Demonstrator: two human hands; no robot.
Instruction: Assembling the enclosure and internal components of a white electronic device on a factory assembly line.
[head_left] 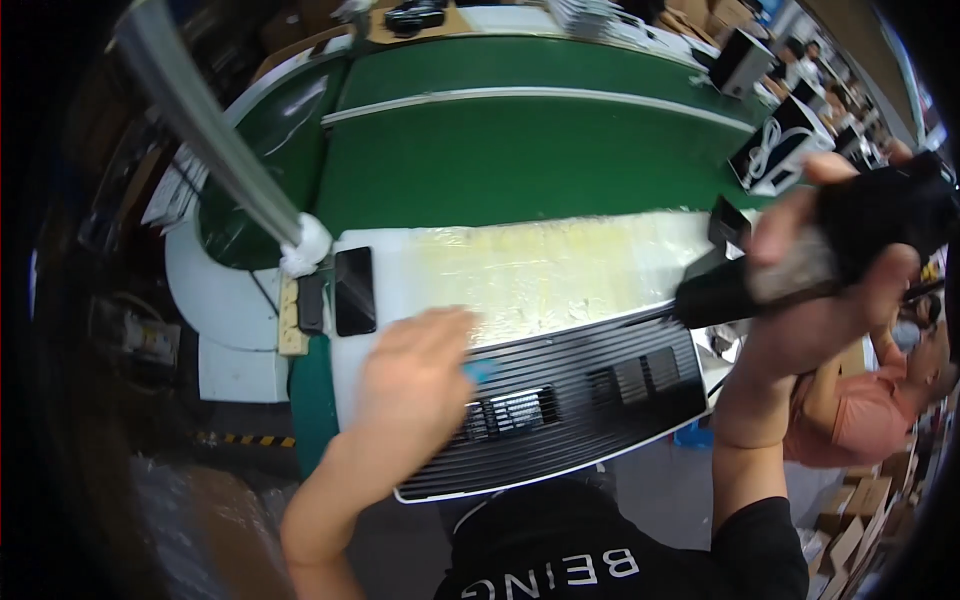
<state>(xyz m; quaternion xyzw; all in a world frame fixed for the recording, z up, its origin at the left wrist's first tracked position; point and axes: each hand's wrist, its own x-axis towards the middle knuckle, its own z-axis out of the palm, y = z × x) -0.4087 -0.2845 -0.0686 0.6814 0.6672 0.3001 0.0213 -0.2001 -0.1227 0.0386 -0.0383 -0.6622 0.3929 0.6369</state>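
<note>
**Bulky black handheld tool (880, 215) fills the right hand (830, 315) beside a long black ribbed panel (575, 395)**

We see the right hand curled around the tool, its dark nose reaching leftward over the panel's right end. The wrapped fingers suggest to us a grip meant for weight and control, though blur hides the finer details. The left hand (415, 375) hangs palm down at the panel's opposite end, fingers together; blur keeps us from telling whether it presses, pinches or merely hovers. By its fingertips we spot a small bright-blue patch (482, 371), too smeared to identify.

The white-edged, slotted panel lies between the two hands and close to the body, which we judge leaves it within easy reach of both. Just beyond it, a pale work surface covered in shiny film (560, 270) probably guards against scratches. A black rectangular smartphone (355, 290) lies ahead of the left hand, seemingly parked aside, near a cream-coloured power strip (291, 318). Farther ahead of both hands, we note a broad green belt (520, 160); beyond the right hand stands a black-and-white boxy unit (785, 150) with a coiled white cord.
</note>
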